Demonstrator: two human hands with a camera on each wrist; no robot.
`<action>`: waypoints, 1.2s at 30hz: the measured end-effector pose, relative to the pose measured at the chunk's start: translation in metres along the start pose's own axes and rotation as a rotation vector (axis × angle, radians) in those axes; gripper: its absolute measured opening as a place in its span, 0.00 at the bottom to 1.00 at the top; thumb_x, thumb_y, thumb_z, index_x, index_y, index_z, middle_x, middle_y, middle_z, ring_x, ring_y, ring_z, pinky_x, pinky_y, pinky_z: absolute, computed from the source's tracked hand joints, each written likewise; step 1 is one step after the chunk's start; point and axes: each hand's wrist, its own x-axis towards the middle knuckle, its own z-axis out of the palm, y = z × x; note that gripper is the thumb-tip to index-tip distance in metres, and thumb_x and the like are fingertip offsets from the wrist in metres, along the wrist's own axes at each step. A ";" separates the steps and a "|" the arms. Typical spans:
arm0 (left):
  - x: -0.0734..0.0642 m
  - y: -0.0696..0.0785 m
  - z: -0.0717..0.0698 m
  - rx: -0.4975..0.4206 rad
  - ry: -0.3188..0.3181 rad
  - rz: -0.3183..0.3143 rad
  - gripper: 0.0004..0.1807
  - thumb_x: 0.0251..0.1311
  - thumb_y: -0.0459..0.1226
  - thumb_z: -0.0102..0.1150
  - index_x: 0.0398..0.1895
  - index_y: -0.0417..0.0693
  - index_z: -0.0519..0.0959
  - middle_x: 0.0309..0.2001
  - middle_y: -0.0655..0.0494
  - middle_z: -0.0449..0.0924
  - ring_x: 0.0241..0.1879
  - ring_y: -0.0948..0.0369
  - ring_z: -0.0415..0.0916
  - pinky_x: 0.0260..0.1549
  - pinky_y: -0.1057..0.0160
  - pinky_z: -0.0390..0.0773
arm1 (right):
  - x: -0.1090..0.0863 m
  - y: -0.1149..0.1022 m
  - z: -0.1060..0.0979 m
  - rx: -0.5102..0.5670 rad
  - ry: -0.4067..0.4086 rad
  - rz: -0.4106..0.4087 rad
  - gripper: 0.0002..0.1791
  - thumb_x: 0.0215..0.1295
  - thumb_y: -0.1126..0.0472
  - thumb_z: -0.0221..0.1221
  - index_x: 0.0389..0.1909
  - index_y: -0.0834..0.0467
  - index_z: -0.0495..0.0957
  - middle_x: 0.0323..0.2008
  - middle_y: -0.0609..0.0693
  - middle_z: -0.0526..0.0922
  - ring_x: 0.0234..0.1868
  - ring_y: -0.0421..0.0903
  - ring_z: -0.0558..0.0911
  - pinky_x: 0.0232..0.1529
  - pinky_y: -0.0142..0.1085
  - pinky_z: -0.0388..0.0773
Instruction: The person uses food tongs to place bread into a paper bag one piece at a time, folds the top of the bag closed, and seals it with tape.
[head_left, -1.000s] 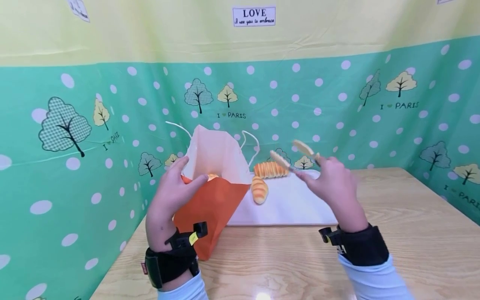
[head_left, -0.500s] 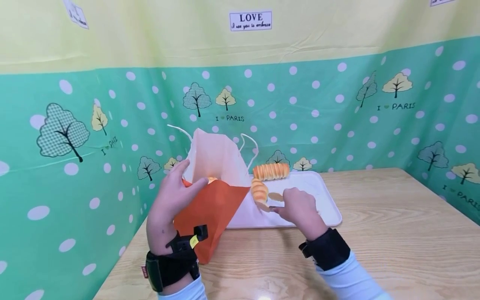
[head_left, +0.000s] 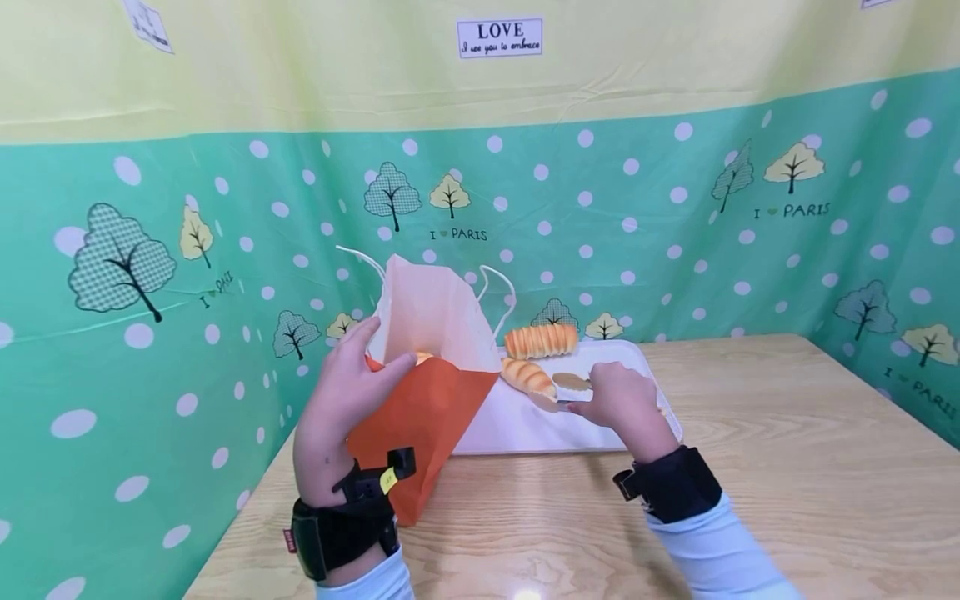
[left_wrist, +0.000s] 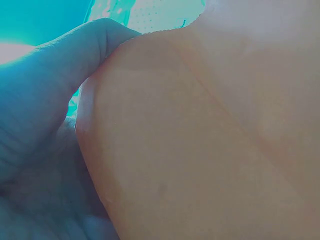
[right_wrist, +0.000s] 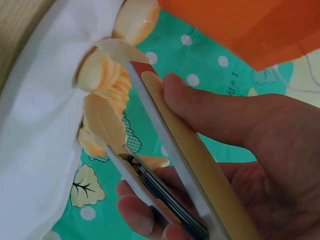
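My left hand (head_left: 348, 392) grips the mouth of an orange paper bag (head_left: 420, 425), thumb over its front rim. In the left wrist view, the thumb lies along the pale paper edge (left_wrist: 150, 125). A bit of bread (head_left: 423, 357) shows inside the bag. My right hand (head_left: 618, 400) holds a pair of tongs (right_wrist: 185, 135), their pale tips (head_left: 572, 381) apart at the right end of a ridged bread roll (head_left: 527, 377). This roll lies slantwise on a white tray (head_left: 487, 429), partly beside the bag. Behind it lies a longer ridged roll (head_left: 542, 341).
The tray stands on a wooden table (head_left: 765, 467), its left part hidden behind the bag. White cord handles (head_left: 506, 308) rise from the bag's top. A patterned green and yellow curtain (head_left: 600, 192) surrounds the table at the back and sides.
My right hand has come down and left with the tongs to the nearer roll, then slightly right. That roll has turned, its near end swinging rightward. My left hand stays at the bag.
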 end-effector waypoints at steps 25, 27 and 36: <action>0.000 0.003 0.002 0.017 0.006 0.027 0.43 0.57 0.49 0.55 0.72 0.42 0.51 0.73 0.41 0.49 0.43 0.48 0.70 0.43 0.49 0.77 | -0.014 0.042 -0.044 0.029 -0.170 -0.052 0.29 0.40 0.36 0.66 0.13 0.54 0.64 0.15 0.45 0.59 0.17 0.43 0.62 0.18 0.34 0.56; -0.001 0.003 0.003 0.023 0.008 0.031 0.43 0.57 0.49 0.55 0.72 0.42 0.51 0.73 0.41 0.50 0.27 0.53 0.68 0.33 0.55 0.74 | -0.010 0.038 -0.037 0.018 -0.160 -0.041 0.29 0.39 0.35 0.65 0.16 0.57 0.69 0.16 0.46 0.62 0.19 0.44 0.65 0.19 0.35 0.59; -0.001 0.004 0.005 0.031 0.007 0.048 0.43 0.57 0.50 0.56 0.72 0.42 0.51 0.71 0.41 0.54 0.23 0.52 0.66 0.31 0.56 0.74 | 0.003 0.032 -0.012 0.005 -0.135 0.023 0.28 0.39 0.35 0.66 0.16 0.57 0.70 0.16 0.47 0.64 0.20 0.45 0.68 0.17 0.36 0.60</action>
